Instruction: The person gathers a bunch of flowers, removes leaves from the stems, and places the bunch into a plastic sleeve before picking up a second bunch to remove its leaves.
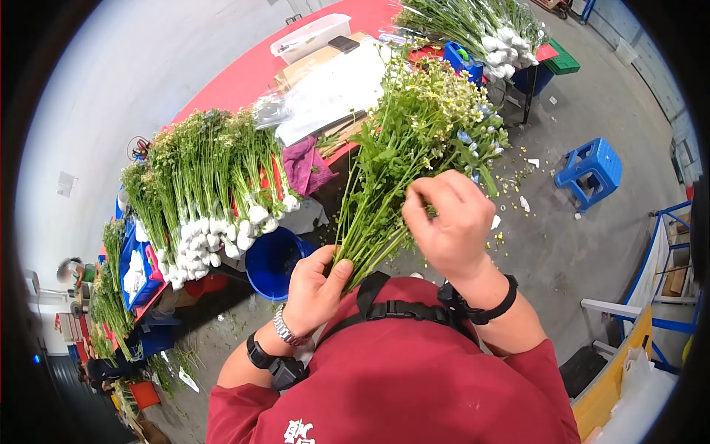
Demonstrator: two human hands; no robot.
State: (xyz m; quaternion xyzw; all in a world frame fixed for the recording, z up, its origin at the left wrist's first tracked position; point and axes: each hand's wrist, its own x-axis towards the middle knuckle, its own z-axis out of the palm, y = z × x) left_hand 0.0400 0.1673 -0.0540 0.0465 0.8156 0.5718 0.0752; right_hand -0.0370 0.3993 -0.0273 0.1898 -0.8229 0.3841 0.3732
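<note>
My left hand (316, 283) is closed around the lower stems of a loose bunch of flowers (388, 159), which tilts up and away from my body. Small white and yellow blossoms fill its top, with some pale blue flowers on the right side. My right hand (450, 222) is beside the bunch's right edge, thumb and forefinger pinched together. Whatever is between those fingertips, if anything, is hidden. Below the left hand's side of the bunch stands a blue bucket (275, 263).
On the red table (222, 78) lie rows of flower bunches (203, 166) with white-wrapped stem ends, a purple cloth (306, 167), white sheets (336, 85), a phone (343, 44) and a clear bin (310, 37). A blue stool (589, 172) stands right; scraps litter the floor.
</note>
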